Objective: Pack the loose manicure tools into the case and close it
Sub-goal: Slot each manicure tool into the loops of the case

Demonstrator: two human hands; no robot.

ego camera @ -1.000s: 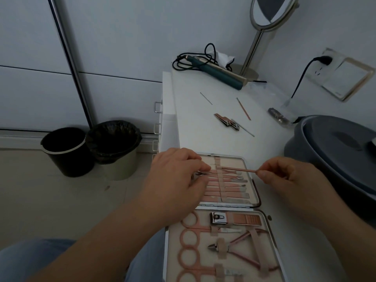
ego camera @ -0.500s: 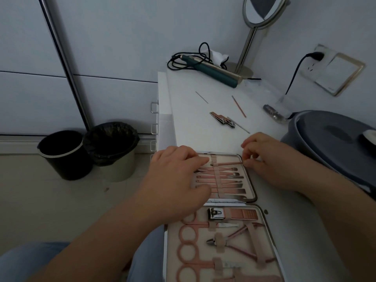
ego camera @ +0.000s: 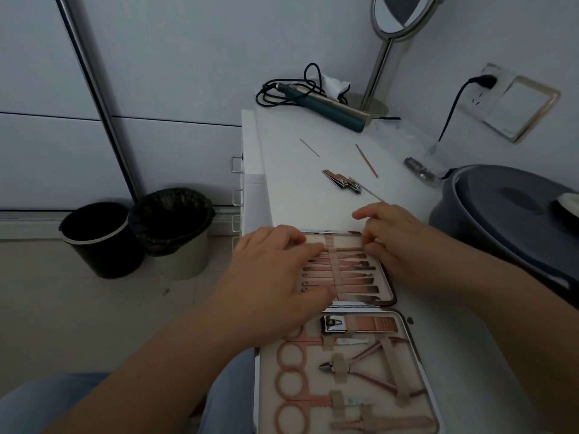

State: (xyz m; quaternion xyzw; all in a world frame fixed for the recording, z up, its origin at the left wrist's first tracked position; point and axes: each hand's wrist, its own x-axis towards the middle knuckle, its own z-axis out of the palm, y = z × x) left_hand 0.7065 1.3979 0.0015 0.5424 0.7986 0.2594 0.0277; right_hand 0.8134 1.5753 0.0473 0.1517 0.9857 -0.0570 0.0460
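A white table (ego camera: 313,211) carries the open case (ego camera: 404,311), which lies flat with both halves up, the far half filled with slim rose-gold tools under one elastic strap, the near half holding scissors, nippers and a clipper. The left hand (ego camera: 275,277) lies palm down over the left side of the far half, fingers together and slightly curled, their tips pressing on the tool handles beside the strap (ego camera: 332,264). The right hand (ego camera: 394,239) sits at the far right corner of that half, thumb and fingers drawn together at the upper end of the row; whether they pinch a tool there cannot be told, as the fingers hide the spot. Beyond both hands, well apart from the case, loose pieces rest on the table: a nail clipper (ego camera: 341,182), with a thin silver pick (ego camera: 369,193) just beside it running toward the right hand, a rose-gold stick (ego camera: 366,160) farther back, and a fine needle-like tool (ego camera: 309,148) to its left. A grey lidded bin (ego camera: 507,220) stands right of the right hand.
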